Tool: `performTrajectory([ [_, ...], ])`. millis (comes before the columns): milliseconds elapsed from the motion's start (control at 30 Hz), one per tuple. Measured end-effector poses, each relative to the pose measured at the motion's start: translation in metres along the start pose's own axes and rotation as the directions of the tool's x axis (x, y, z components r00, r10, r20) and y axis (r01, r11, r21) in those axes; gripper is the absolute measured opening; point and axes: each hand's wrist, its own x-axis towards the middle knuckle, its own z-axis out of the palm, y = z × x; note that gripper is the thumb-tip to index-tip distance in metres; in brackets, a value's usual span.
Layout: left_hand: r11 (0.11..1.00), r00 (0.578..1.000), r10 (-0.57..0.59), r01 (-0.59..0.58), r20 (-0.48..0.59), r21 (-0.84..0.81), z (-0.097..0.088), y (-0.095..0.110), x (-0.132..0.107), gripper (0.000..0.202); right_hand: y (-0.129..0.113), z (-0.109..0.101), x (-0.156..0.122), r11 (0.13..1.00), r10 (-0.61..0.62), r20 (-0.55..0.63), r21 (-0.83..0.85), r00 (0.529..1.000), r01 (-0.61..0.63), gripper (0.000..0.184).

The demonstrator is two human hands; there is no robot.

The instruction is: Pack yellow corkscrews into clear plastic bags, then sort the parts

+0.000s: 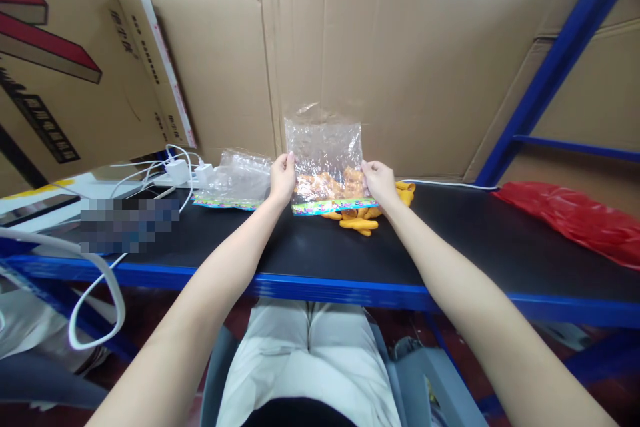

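A clear plastic bag [324, 143] with a colourful printed strip along its lower edge is stretched upright between my hands. My left hand [283, 178] pinches its left side, and my right hand [379, 180] pinches the right side. Through the film show orange-yellow pieces; whether they are inside the bag or behind it, I cannot tell. Loose yellow-orange balloon-like pieces [361, 223] lie on the black tabletop [320, 253], just below the bag and beside my right hand. More clear bags [235, 177] with the same printed edge lie left of my left hand.
White chargers and cables [177, 172] crowd the table's left side, and a white cable loop [117, 300] hangs over the front edge. A red plastic bag [565, 213] lies at the right. Cardboard [400, 67] walls the back, with a blue metal post [550, 60] at the right.
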Motion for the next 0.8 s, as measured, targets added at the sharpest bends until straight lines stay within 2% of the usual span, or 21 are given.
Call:
performTrajectory([
  [100, 1.0, 1.0, -0.012, 0.012, -0.001, -0.013, 0.0, 0.001, 0.0, 0.026, 0.0, 0.001, -0.002, 0.999, 0.051, -0.007, 0.019, 0.999, -0.051, 0.041],
  [233, 0.999, 1.0, -0.018, 0.018, -0.002, -0.048, -0.001, 0.003, 0.002, 0.021, -0.004, -0.001, -0.003, 1.0, 0.022, -0.014, 0.004, 1.0, -0.022, 0.039],
  [467, 0.989, 0.986, -0.113, 0.101, -0.119, -0.109, -0.007, 0.009, 0.01, 0.024, -0.003, -0.004, -0.001, 0.995, -0.058, 0.046, -0.076, 0.997, 0.062, 0.037],
  [667, 0.988, 0.977, -0.139, 0.125, -0.164, -0.095, -0.013, 0.003, 0.015, 0.021, -0.003, -0.003, 0.001, 0.989, -0.116, 0.056, -0.084, 0.992, 0.12, 0.037],
  [800, 0.988, 0.976, -0.138, 0.125, -0.166, -0.085, -0.014, -0.004, 0.018, 0.019, -0.003, -0.002, 0.001, 0.995, -0.065, 0.059, -0.067, 0.996, 0.069, 0.038],
])
